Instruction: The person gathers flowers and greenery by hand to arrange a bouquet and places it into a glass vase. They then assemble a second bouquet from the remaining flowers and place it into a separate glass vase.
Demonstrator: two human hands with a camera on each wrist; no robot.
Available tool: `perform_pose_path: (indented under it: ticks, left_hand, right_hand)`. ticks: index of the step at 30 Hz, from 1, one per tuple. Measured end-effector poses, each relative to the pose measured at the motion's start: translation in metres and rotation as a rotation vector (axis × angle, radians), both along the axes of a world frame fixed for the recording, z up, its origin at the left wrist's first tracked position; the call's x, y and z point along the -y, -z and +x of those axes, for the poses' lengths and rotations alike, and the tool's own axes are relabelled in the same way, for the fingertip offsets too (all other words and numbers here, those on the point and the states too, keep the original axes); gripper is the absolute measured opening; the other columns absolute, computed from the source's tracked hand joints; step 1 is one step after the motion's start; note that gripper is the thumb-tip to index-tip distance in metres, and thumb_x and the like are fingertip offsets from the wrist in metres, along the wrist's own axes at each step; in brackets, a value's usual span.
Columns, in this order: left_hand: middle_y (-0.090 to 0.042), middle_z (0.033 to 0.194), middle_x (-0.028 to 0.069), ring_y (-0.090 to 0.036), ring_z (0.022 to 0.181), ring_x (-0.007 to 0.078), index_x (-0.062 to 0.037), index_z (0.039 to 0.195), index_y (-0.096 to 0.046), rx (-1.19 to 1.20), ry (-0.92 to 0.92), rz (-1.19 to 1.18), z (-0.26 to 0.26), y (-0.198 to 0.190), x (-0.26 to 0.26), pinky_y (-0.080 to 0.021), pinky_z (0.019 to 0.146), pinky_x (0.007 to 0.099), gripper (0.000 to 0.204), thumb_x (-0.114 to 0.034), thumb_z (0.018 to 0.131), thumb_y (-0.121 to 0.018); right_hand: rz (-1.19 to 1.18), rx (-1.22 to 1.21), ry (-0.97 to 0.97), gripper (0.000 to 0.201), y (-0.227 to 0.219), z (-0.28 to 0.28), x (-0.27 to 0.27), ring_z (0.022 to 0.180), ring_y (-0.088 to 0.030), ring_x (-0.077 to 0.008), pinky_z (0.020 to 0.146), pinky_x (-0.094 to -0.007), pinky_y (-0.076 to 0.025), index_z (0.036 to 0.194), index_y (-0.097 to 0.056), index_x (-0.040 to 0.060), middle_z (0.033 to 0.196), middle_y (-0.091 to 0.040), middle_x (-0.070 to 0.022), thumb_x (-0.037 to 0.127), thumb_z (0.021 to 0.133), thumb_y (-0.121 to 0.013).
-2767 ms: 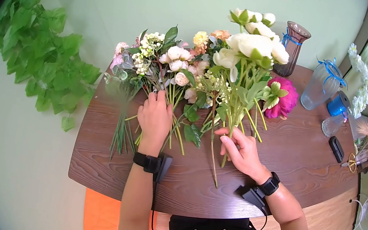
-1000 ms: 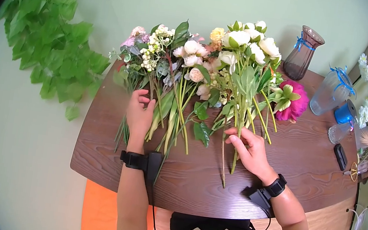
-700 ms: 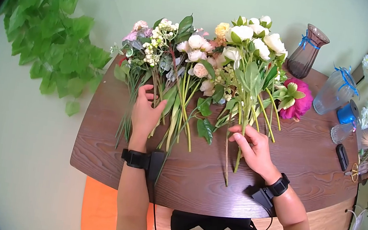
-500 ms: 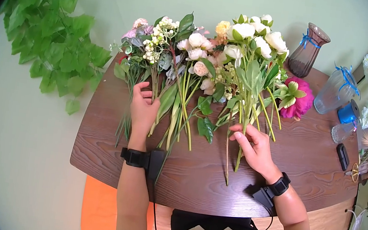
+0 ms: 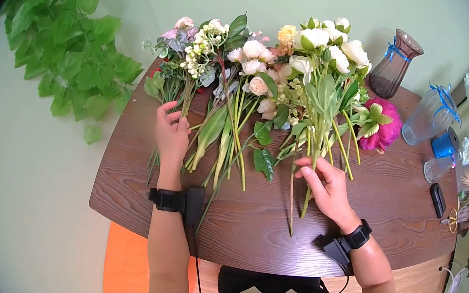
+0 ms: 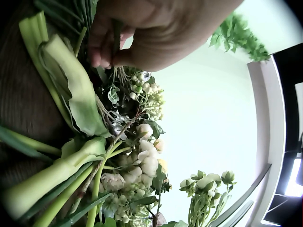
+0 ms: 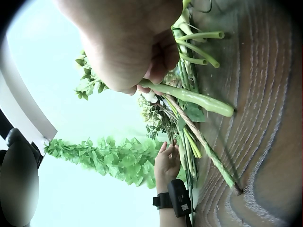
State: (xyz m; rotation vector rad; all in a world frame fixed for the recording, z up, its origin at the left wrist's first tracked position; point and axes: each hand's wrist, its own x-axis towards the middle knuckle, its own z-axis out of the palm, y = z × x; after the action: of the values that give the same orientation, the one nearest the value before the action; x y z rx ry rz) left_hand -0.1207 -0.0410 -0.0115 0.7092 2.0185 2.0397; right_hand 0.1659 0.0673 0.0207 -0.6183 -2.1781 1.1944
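Observation:
My left hand (image 5: 171, 137) pinches thin stems below a sprig of white berries (image 5: 201, 52) between thumb and fingers; the left wrist view shows its fingertips (image 6: 105, 57) together on them. The right hand (image 5: 325, 186) grips the thick green stem of a white peony spray (image 5: 338, 50), whose blooms stand above the other flowers. In the right wrist view the cut end of the peony stem (image 7: 203, 100) sticks out below the fingers. A brown woody stem (image 5: 292, 199) runs down beside it. Pale pink roses (image 5: 253, 65) and loose green stems (image 5: 225, 145) lie between the hands.
A magenta flower (image 5: 382, 128), a purple glass vase (image 5: 396, 64), a clear vase (image 5: 426, 122) with blue ribbon, a blue ribbon spool (image 5: 444, 145) and a black case (image 5: 437, 200) are on the table (image 5: 246, 232) at right. Green leaves (image 5: 74, 52) hang at left.
My left hand has left the middle stems, taken hold of the berry sprig's stems and drawn them left. The right hand keeps its grip; the peony spray sits lower than in the oldest frame.

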Motion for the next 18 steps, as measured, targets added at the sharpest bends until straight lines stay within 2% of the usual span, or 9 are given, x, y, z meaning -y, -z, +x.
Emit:
perform_pose_path:
  ticks: [3,5,6,8,12,14,15,17,18]
  left_hand:
    - [-0.049,0.096,0.0102,-0.052,0.07,0.01,-0.0057,0.115,-0.04,-0.018,0.016,-0.082,-0.003,0.002,0.002,-0.045,0.058,0.0213,0.04,0.007,0.079,-0.049]
    - [-0.051,0.096,0.0093,-0.052,0.071,0.0104,-0.0071,0.113,-0.043,-0.141,0.038,-0.274,-0.003,0.004,0.003,-0.044,0.06,0.0224,0.039,0.005,0.077,-0.053]
    - [-0.051,0.096,0.0093,-0.052,0.071,0.0104,-0.0071,0.113,-0.043,-0.141,0.037,-0.274,-0.003,0.005,0.003,-0.044,0.06,0.0224,0.039,0.005,0.077,-0.053]
    - [-0.053,0.096,0.008,-0.051,0.071,0.0121,-0.0077,0.111,-0.046,-0.364,-0.057,-0.319,-0.001,0.006,0.002,-0.044,0.064,0.0249,0.04,0.002,0.074,-0.057]
    - [-0.055,0.095,0.0061,-0.051,0.072,0.0138,-0.0079,0.109,-0.048,-0.483,-0.132,-0.266,0.005,0.001,-0.002,-0.043,0.068,0.0261,0.04,-0.001,0.072,-0.061]
    - [-0.057,0.089,0.0044,-0.051,0.072,0.0132,-0.0075,0.105,-0.052,-0.639,-0.142,-0.28,0.013,-0.008,-0.002,-0.042,0.069,0.0245,0.033,-0.001,0.073,-0.06]
    - [-0.057,0.089,0.0044,-0.051,0.072,0.0132,-0.0075,0.105,-0.052,-0.638,-0.143,-0.28,0.015,-0.01,-0.002,-0.042,0.069,0.0245,0.033,-0.001,0.073,-0.06]
    - [-0.058,0.08,0.0026,-0.051,0.07,0.0109,-0.0059,0.097,-0.056,-0.617,-0.02,-0.251,0.018,-0.013,-0.003,-0.042,0.065,0.0227,0.023,-0.002,0.075,-0.06]
    - [-0.058,0.08,0.0026,-0.051,0.07,0.0109,-0.0059,0.097,-0.056,-0.616,-0.021,-0.251,0.019,-0.014,-0.004,-0.042,0.065,0.0227,0.023,-0.002,0.075,-0.06]
  right_hand:
    - [0.007,0.006,0.004,0.016,0.0,0.0,0.0,0.061,-0.057,-0.0081,0.053,-0.0214,-0.042,0.095,-0.059,0.0019,0.07,-0.063,-0.0059,0.013,0.085,-0.052]
    - [0.008,0.015,0.006,0.016,0.0,0.0,0.0,0.06,-0.057,-0.008,0.053,-0.0214,-0.042,0.095,-0.059,0.0021,0.07,-0.063,-0.0058,0.014,0.085,-0.052]
    - [0.011,0.003,0.007,0.016,0.001,0.0,0.0,0.059,-0.056,-0.0078,0.052,-0.0214,-0.041,0.095,-0.059,0.0022,0.07,-0.063,-0.0056,0.014,0.085,-0.052]
    - [0.015,-0.009,0.009,0.016,0.001,0.0,0.0,0.058,-0.056,-0.0077,0.052,-0.0214,-0.041,0.095,-0.059,0.0023,0.07,-0.063,-0.0054,0.014,0.085,-0.052]
    - [0.025,-0.004,0.009,0.016,0.002,0.0,-0.001,0.057,-0.055,-0.0072,0.051,-0.0214,-0.041,0.096,-0.059,0.0024,0.07,-0.063,-0.005,0.013,0.085,-0.052]
    - [0.032,-0.007,0.009,0.016,0.002,-0.001,-0.001,0.057,-0.055,-0.007,0.051,-0.0214,-0.041,0.096,-0.059,0.0026,0.07,-0.063,-0.0049,0.013,0.085,-0.052]
    - [0.032,-0.015,0.009,0.016,0.003,-0.001,-0.001,0.057,-0.055,-0.0069,0.051,-0.0214,-0.04,0.096,-0.059,0.0026,0.07,-0.063,-0.0048,0.013,0.085,-0.052]
    - [0.032,-0.022,0.009,0.016,0.002,-0.001,-0.001,0.057,-0.055,-0.0068,0.051,-0.0213,-0.04,0.096,-0.059,0.0027,0.07,-0.063,-0.0047,0.013,0.085,-0.052]
    - [0.023,0.006,0.009,0.016,0.001,-0.001,-0.001,0.058,-0.055,-0.0069,0.051,-0.0212,-0.04,0.096,-0.059,0.0026,0.07,-0.063,-0.0048,0.013,0.085,-0.052]
